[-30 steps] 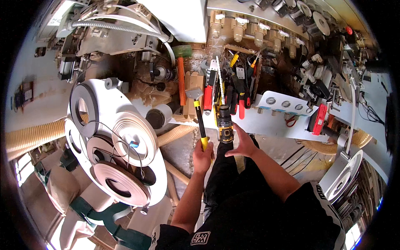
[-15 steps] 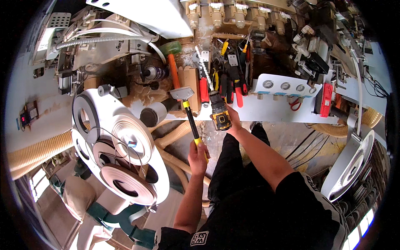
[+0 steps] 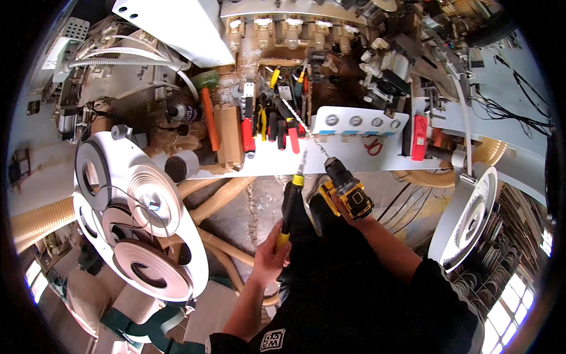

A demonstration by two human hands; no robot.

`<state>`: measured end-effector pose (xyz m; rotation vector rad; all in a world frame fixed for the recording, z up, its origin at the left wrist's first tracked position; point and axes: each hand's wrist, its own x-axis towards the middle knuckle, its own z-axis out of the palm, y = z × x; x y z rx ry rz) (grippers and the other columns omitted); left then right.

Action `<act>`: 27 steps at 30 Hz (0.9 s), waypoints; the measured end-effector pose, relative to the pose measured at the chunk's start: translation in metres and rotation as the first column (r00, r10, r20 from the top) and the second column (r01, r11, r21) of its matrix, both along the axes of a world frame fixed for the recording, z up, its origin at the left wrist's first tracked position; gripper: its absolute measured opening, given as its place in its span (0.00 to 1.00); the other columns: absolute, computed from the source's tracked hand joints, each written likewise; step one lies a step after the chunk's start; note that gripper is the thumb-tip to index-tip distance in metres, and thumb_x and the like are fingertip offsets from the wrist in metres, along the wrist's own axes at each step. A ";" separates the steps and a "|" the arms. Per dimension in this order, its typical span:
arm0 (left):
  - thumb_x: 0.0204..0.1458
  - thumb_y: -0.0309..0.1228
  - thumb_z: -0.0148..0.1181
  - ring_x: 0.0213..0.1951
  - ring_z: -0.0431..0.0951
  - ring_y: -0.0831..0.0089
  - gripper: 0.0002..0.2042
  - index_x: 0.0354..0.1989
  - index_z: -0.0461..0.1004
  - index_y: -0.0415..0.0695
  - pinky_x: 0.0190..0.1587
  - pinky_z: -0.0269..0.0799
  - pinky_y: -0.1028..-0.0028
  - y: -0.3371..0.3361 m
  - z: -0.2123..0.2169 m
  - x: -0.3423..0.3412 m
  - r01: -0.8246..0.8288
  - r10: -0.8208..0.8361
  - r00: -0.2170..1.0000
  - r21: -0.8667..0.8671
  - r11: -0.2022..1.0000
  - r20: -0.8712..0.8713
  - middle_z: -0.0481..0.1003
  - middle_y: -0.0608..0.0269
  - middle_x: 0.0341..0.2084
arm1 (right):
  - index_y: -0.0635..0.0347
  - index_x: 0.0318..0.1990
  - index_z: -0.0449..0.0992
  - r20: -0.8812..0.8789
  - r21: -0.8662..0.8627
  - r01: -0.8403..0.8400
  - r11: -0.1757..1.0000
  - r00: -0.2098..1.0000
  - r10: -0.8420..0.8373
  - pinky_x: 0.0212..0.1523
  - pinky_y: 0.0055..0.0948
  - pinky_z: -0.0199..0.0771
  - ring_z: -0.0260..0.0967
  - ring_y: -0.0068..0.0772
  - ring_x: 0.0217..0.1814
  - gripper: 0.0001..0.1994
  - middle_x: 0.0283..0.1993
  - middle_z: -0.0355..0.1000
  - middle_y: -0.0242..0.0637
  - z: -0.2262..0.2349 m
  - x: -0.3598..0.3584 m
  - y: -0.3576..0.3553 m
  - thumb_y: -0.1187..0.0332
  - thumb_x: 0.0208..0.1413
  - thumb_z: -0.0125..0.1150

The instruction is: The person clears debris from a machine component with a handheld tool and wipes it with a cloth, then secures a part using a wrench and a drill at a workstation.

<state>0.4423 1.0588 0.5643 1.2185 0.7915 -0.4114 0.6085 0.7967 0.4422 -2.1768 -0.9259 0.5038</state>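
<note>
Held in my right hand (image 3: 361, 223) is a yellow-and-black cordless drill (image 3: 352, 197). A long silver spiral bit (image 3: 311, 134) sticks out of its chuck, slanting up and left over the bench edge. My left hand (image 3: 270, 257) is wrapped round the lower handle of a black-and-yellow scraper (image 3: 290, 203). The scraper points upward, its metal head turned nearly edge-on. Beyond the bit lies a group of hand tools with red, black and yellow handles, among them red-handled pliers (image 3: 293, 139).
The white machine bench (image 3: 277, 160) runs across in front of me. A gauge panel (image 3: 357, 121) and a red box (image 3: 419, 138) stand on its right. An orange-handled mallet (image 3: 210, 121) lies left of the tools. White reels (image 3: 154, 197) stand at left, with beige hoses (image 3: 227, 197) below.
My right hand and the drill have moved right and down, the bit now leaning left. The scraper has shifted right and down and turned from broadside to edge-on. The whole view has swung right.
</note>
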 end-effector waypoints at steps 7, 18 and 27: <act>0.58 0.23 0.62 0.37 0.74 0.78 0.29 0.70 0.64 0.43 0.43 0.71 0.76 -0.023 0.023 -0.012 0.198 -0.215 0.972 0.166 0.966 0.093 0.78 0.59 0.38 | 0.59 0.61 0.69 -0.992 0.093 0.784 0.613 0.023 0.121 0.39 0.31 0.84 0.79 0.28 0.41 0.24 0.47 0.77 0.38 0.035 0.021 -0.042 0.49 0.71 0.45; 0.58 0.23 0.63 0.32 0.71 0.79 0.29 0.69 0.65 0.44 0.38 0.70 0.75 -0.027 0.081 -0.016 0.360 -0.375 0.925 0.167 0.918 0.061 0.76 0.60 0.30 | 0.64 0.55 0.76 -0.854 0.031 0.347 0.937 0.497 -0.156 0.45 0.28 0.78 0.77 0.26 0.43 0.21 0.47 0.79 0.38 0.103 0.043 -0.082 0.69 0.53 0.70; 0.60 0.27 0.60 0.44 0.83 0.66 0.28 0.70 0.65 0.54 0.49 0.74 0.70 -0.123 0.049 -0.019 0.216 -0.228 0.974 0.347 0.913 -0.006 0.82 0.47 0.42 | 0.61 0.40 0.79 -0.461 -0.030 0.168 0.985 0.872 -0.162 0.44 0.33 0.78 0.78 0.33 0.41 0.11 0.42 0.80 0.37 0.085 0.013 -0.120 0.73 0.48 0.71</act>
